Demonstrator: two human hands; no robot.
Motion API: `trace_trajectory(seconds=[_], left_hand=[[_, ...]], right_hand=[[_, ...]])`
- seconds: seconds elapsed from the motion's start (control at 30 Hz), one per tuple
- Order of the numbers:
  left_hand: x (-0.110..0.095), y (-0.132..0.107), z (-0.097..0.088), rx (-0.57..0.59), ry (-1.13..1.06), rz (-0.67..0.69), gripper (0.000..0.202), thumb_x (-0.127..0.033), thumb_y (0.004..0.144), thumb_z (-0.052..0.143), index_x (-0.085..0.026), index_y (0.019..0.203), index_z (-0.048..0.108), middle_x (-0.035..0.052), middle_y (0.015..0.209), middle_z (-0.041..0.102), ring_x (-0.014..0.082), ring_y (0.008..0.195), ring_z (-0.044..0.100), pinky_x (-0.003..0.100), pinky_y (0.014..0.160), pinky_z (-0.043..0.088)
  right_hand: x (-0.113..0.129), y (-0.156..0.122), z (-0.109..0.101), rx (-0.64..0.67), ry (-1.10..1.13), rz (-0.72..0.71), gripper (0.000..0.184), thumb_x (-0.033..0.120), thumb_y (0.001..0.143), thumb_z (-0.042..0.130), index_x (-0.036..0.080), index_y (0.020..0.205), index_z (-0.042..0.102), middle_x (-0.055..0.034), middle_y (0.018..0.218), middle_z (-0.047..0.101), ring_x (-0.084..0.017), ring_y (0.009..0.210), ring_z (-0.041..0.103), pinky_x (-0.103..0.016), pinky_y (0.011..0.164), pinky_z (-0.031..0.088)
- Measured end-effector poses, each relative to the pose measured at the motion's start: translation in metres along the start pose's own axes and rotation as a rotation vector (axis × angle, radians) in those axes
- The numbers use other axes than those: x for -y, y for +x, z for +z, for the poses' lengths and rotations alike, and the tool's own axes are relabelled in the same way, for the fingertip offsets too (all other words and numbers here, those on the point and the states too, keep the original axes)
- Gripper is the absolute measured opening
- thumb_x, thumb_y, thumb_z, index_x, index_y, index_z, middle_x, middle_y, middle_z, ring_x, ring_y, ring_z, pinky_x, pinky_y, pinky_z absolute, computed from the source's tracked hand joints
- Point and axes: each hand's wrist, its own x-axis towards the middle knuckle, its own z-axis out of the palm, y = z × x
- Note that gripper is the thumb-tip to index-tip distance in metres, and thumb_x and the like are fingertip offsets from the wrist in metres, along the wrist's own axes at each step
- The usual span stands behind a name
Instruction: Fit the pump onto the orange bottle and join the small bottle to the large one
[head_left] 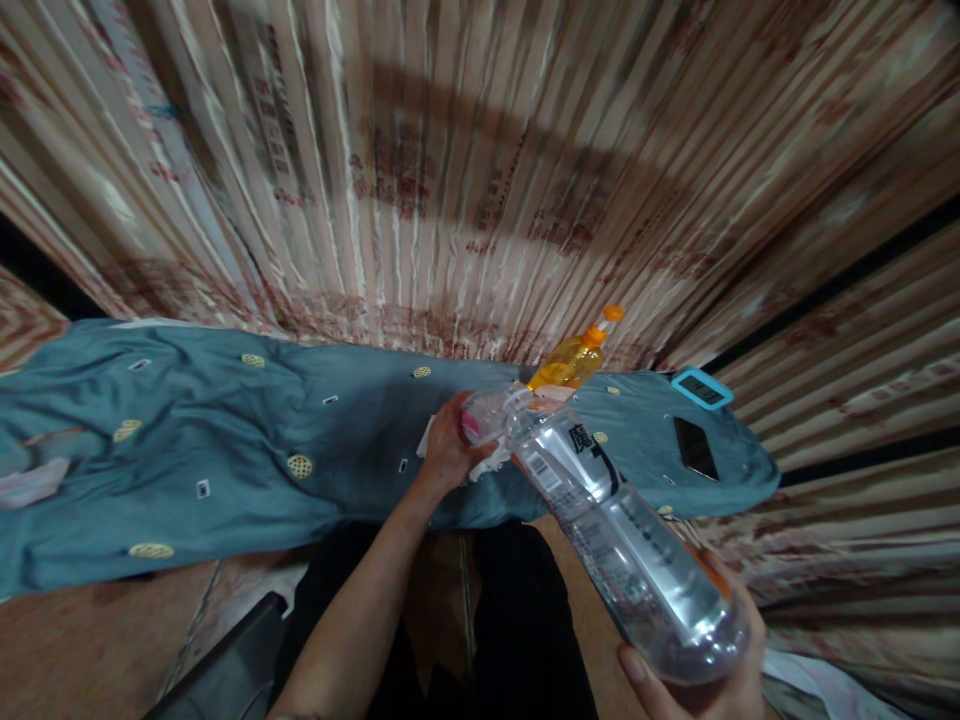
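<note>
My right hand (720, 640) is wrapped round the base of a large clear plastic bottle (622, 530) with a silver label and dark characters. The bottle lies tilted, its neck pointing up and left. Closed around a small clear plastic container (484, 415) with a pink patch, my left hand (448, 445) is near the bottle's neck end. The two meet or overlap there; I cannot tell whether they touch. Crumpled white tissue (491, 462) lies under the left hand. Just behind, a yellow-orange bottle (570, 360) with an orange top shows, partly hidden by the clear plastic.
A teal patterned cloth (247, 430) covers the long narrow table. At its right end are a blue-framed digital timer (702, 389) and a dark phone (696, 448). More crumpled tissue (34, 483) lies far left. Pleated curtains (450, 200) hang close behind the table.
</note>
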Motion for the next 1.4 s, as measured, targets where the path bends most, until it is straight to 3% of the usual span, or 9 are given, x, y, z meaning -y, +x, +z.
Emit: trace_trajectory(seconds=[0.17,0.63,0.87,1.0,1.17,1.27,1.4], left_hand=[[-0.0028,0.0008,-0.0021,0.026,0.003,0.014,0.077,-0.027,0.061,0.087,-0.018,0.130,0.053,0.0133,0.126,0.067,0.0329,0.118,0.065,0.051,0.105,0.051],[0.0017,0.0001,-0.0001,0.012,0.010,0.023,0.078,-0.028,0.062,0.087,-0.019,0.131,0.052,0.0119,0.124,0.068,0.0316,0.115,0.065,0.050,0.103,0.051],[0.0009,-0.0001,-0.0006,0.018,0.019,-0.001,0.081,-0.029,0.061,0.088,-0.018,0.132,0.051,0.0131,0.126,0.067,0.0325,0.117,0.065,0.050,0.104,0.051],[-0.0004,-0.0001,-0.0018,0.018,0.018,0.007,0.080,-0.028,0.061,0.088,-0.019,0.132,0.052,0.0128,0.127,0.066,0.0326,0.117,0.064,0.050,0.104,0.051],[-0.0020,0.0005,-0.0026,0.032,0.012,-0.003,0.081,-0.029,0.061,0.088,-0.017,0.133,0.052,0.0142,0.128,0.066,0.0333,0.118,0.064,0.051,0.105,0.050],[-0.0022,0.0008,-0.0024,0.038,0.008,-0.018,0.082,-0.029,0.061,0.088,-0.015,0.133,0.051,0.0159,0.129,0.065,0.0343,0.120,0.063,0.052,0.106,0.049],[-0.0016,0.0001,-0.0015,0.031,0.016,-0.027,0.082,-0.028,0.061,0.087,-0.016,0.133,0.051,0.0151,0.128,0.066,0.0344,0.120,0.063,0.052,0.106,0.049]], right_hand=[[0.0000,0.0000,0.0001,-0.007,-0.014,-0.013,0.100,0.055,0.074,0.078,0.011,0.152,0.034,-0.0190,0.141,0.046,-0.038,0.136,0.040,-0.055,0.115,0.028],[-0.0036,-0.0003,-0.0009,0.002,-0.003,-0.013,0.101,0.057,0.072,0.078,0.013,0.151,0.034,-0.0191,0.141,0.045,-0.039,0.135,0.041,-0.055,0.112,0.034],[0.0023,-0.0018,0.0039,-0.022,0.053,0.027,0.104,0.054,0.072,0.079,0.009,0.153,0.031,-0.0221,0.144,0.042,-0.043,0.144,0.030,-0.063,0.119,0.014],[0.0057,-0.0014,0.0058,-0.036,0.082,0.011,0.106,0.053,0.073,0.079,0.004,0.153,0.030,-0.0249,0.147,0.038,-0.042,0.147,0.025,-0.061,0.121,0.011],[0.0013,-0.0006,0.0017,-0.014,0.003,-0.007,0.101,0.056,0.073,0.078,0.011,0.152,0.034,-0.0199,0.141,0.045,-0.041,0.141,0.034,-0.061,0.119,0.019],[-0.0016,-0.0011,0.0001,-0.006,-0.010,-0.003,0.100,0.057,0.073,0.077,0.012,0.151,0.034,-0.0196,0.142,0.043,-0.040,0.136,0.040,-0.058,0.115,0.030],[-0.0028,-0.0021,0.0006,-0.001,0.005,-0.004,0.100,0.056,0.074,0.077,0.013,0.152,0.032,-0.0199,0.144,0.042,-0.039,0.135,0.041,-0.055,0.112,0.034]])
